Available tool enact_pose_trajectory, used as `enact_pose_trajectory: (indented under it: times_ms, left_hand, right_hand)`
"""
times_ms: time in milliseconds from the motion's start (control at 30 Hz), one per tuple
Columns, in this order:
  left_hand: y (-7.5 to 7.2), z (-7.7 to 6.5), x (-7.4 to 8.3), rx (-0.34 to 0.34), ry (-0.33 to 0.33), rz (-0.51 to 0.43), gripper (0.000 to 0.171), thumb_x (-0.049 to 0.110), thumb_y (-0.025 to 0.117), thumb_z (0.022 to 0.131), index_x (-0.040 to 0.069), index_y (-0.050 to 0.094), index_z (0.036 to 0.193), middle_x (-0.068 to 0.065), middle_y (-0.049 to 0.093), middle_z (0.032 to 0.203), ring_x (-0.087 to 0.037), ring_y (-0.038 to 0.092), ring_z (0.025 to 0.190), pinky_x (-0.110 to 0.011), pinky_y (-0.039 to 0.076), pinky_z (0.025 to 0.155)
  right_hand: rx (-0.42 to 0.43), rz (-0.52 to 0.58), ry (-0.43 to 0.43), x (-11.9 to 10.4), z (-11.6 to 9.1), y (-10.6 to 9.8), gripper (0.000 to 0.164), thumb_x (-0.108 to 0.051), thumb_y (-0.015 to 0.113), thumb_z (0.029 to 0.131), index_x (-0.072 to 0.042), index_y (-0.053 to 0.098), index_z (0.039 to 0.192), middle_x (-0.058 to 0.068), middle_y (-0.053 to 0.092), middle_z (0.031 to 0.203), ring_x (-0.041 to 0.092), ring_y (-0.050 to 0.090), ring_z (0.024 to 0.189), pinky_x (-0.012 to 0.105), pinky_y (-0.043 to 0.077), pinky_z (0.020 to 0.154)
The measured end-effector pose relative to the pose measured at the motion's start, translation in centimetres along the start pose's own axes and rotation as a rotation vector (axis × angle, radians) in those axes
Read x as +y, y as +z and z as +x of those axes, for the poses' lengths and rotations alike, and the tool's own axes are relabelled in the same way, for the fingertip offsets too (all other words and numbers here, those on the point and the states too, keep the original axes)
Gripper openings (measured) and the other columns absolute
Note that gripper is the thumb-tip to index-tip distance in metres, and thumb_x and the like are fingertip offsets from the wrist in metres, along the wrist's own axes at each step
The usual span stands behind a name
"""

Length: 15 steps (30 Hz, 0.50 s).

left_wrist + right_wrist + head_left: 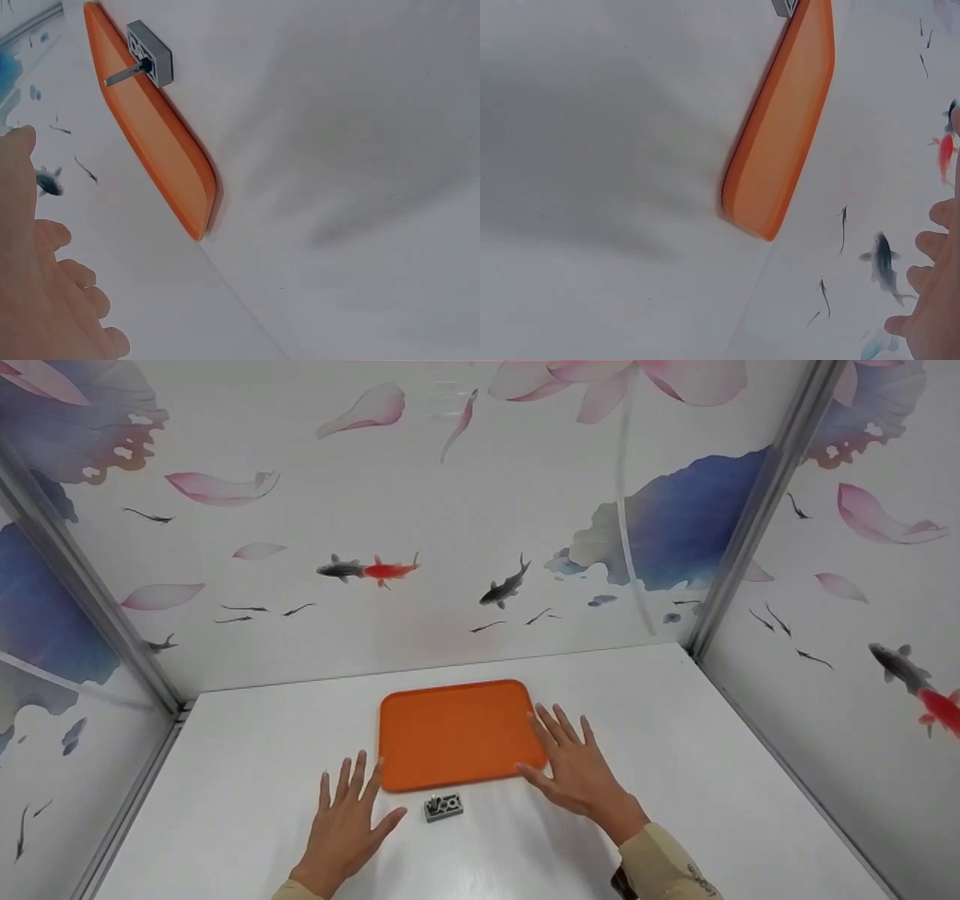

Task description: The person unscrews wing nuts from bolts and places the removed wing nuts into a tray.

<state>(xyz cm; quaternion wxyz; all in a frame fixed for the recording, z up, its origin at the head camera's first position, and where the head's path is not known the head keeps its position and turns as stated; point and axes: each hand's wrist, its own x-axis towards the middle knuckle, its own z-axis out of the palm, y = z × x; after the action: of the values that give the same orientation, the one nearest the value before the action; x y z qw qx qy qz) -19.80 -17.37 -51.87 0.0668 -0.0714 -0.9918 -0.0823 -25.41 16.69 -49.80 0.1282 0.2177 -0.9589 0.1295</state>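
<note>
A small gray block point(444, 808) lies on the tabletop point(247, 780), just beside the near edge of an orange tray point(457, 735) and a little left of that edge's middle. Round openings show on its upper face, and a thin metal rod point(127, 73) stands up out of it. The tray lies flat on the tabletop, its rim raised all round and its bare orange floor in view.

The left hand point(341, 825) hangs over the tabletop by the tray's near left corner, left of the block. Its fingers are spread wide and straight, the thumb out to the side, with nothing in hold. The right hand point(581, 772) is by the tray's right edge, its fingers likewise straight and spread, gripping nothing; in the head view its thumb and a fingertip overlap the tray's rim. Both hands are apart from the block.

A beige sleeve point(667, 862) covers the right forearm, on the near right side of the tray, with a dark object point(622, 883) at its cuff. Beyond the tray rises a white wall point(450, 510) printed with pink petals, blue leaves and fish, among them a red one point(390, 571). Metal posts point(772, 510) stand beyond the tray to either side.
</note>
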Motion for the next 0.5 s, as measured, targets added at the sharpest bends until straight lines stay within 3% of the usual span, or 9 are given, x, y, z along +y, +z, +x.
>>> enact_pose_trajectory:
  times_ms: [233,500]
  left_hand:
    - [0.7,0.0,0.5,0.021,0.040,-0.016,0.082,0.069,0.036,0.084,0.018,0.021,0.146,-0.011,0.016,0.154,-0.031,0.016,0.141,-0.056,0.006,0.112]
    - [1.6,0.3,1.4,-0.019,0.040,-0.064,0.087,0.073,0.033,0.081,0.017,0.019,0.147,-0.010,0.011,0.155,-0.030,0.013,0.142,-0.056,0.005,0.112]
  right_hand:
    - [0.014,0.015,-0.013,-1.0,0.3,0.6,0.077,-0.064,0.036,0.088,-0.021,0.013,0.147,-0.001,0.011,0.154,0.025,0.012,0.143,0.059,0.009,0.111]
    - [-0.028,0.000,-0.036,-2.3,0.3,1.6,0.077,-0.065,0.031,0.088,-0.019,0.012,0.147,0.002,0.012,0.155,0.027,0.013,0.142,0.060,0.010,0.110]
